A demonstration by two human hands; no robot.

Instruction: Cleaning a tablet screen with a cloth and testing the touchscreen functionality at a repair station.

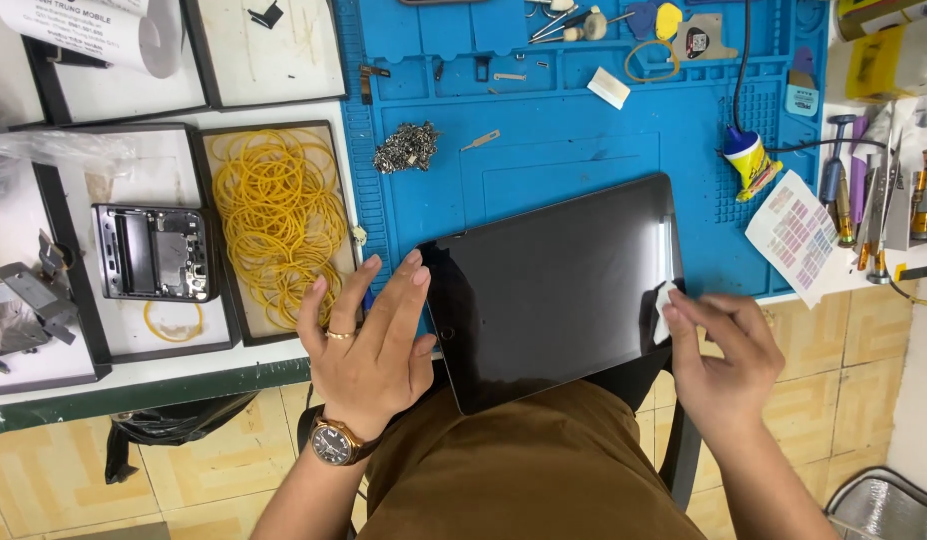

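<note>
A black tablet point(553, 290) lies screen up, half on the blue work mat point(583, 140) and half over my lap. My left hand point(368, 345), with a ring and a wristwatch, steadies the tablet's left edge with its fingertips. My right hand point(718, 350) pinches a small white wipe point(664, 308) against the tablet's right edge. The glass looks dark and glossy with a pale streak of reflection near the right side.
A tray of yellow rubber bands point(278, 225) and a tray with a disassembled phone frame point(153, 252) sit at left. A pile of small metal parts point(405, 148), a glue bottle point(751, 163), a colour sticker sheet point(798, 232) and hand tools point(863, 200) lie around the mat.
</note>
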